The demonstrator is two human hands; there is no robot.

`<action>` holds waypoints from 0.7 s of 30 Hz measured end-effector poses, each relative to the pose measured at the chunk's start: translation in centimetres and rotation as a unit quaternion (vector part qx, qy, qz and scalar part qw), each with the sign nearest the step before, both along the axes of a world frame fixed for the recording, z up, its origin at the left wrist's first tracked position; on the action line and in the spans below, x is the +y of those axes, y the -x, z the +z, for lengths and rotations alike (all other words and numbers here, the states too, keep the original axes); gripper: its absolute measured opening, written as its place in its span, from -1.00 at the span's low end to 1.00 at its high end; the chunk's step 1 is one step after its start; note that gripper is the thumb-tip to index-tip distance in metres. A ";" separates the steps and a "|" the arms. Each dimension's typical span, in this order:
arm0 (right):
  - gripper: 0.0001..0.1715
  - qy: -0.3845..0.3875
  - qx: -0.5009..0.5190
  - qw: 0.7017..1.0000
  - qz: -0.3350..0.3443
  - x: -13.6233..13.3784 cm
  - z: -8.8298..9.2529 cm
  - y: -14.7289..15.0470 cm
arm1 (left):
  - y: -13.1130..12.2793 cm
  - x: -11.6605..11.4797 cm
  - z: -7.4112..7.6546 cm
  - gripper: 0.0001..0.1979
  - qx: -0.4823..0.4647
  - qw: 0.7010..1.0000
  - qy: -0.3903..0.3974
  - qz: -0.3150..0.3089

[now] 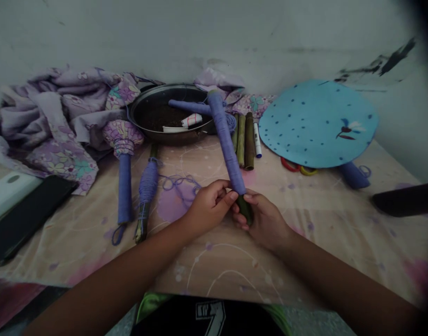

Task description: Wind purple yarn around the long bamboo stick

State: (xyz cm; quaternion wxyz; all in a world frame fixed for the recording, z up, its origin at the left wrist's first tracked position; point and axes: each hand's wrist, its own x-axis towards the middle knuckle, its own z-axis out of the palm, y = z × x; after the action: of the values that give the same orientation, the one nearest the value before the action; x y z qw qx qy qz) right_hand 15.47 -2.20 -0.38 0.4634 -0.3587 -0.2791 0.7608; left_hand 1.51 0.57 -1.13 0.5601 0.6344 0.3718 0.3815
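Between my hands a green stick, perhaps bamboo, wrapped in purple-blue cord (227,144), tilts up and away from me. My left hand (214,199) has its thumb and fingers closed at the lower edge of the wrapping. My right hand (265,217) grips the bare green end just below. To the left lies a stick wound with a thick bundle of loose cord (148,182), a strand trailing from it to the right. Beside it is a cord-wrapped handle (125,191) with a loop and a floral cloth head (122,135).
At the back stands a dark pan (179,137) with another wrapped stick (189,107) in it. Short bare sticks (249,140) and a marker (257,140) lie right of it, near a round blue fan (312,123). Floral cloth (56,112) and a black phone-like object (28,219) are left.
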 end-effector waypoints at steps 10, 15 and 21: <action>-0.88 -0.024 0.030 0.999 0.015 -0.2 -0.2 -0.2 | 0.3 -0.4 -0.2 -0.69 0.048 0.994 -0.091 0.024; -0.84 -0.027 0.036 0.999 -0.003 -0.1 -0.1 -0.2 | 0.5 -0.6 0.2 -0.72 0.026 0.997 -0.066 0.025; -0.87 -0.040 0.027 0.999 -0.018 0.1 -0.2 0.1 | 0.4 -0.5 0.2 -0.69 -0.023 0.999 -0.024 0.043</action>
State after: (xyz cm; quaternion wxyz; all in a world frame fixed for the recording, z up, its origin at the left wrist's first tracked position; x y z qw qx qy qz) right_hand 15.34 -2.11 -0.61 0.4981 -0.3241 -0.2903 0.7501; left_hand 1.13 0.03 -0.96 0.5361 0.6222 0.3761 0.4289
